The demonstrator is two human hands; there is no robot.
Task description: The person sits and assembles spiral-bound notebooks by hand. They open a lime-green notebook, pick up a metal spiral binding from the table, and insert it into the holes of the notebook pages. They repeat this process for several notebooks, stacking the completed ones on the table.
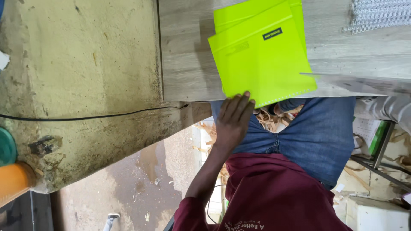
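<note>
Two bright yellow-green cover sheets (263,55) lie overlapped on a pale wooden table (184,51), and the upper one carries a small dark label. Its punched near edge hangs over the table's front edge. My left hand (233,122) reaches up from a maroon sleeve, its fingers laid together over the near corner of the upper sheet; the thumb is hidden. My right hand is out of sight. My blue jeans (317,137) and maroon shirt (274,192) fill the lower middle.
A pile of silver spiral binding coils (376,15) lies at the table's far right. A black cable (85,116) crosses the stained concrete floor. At the left edge are an orange pipe (13,182) and a green disc (5,147). Paper shavings (267,119) and a metal frame (379,160) are near my legs.
</note>
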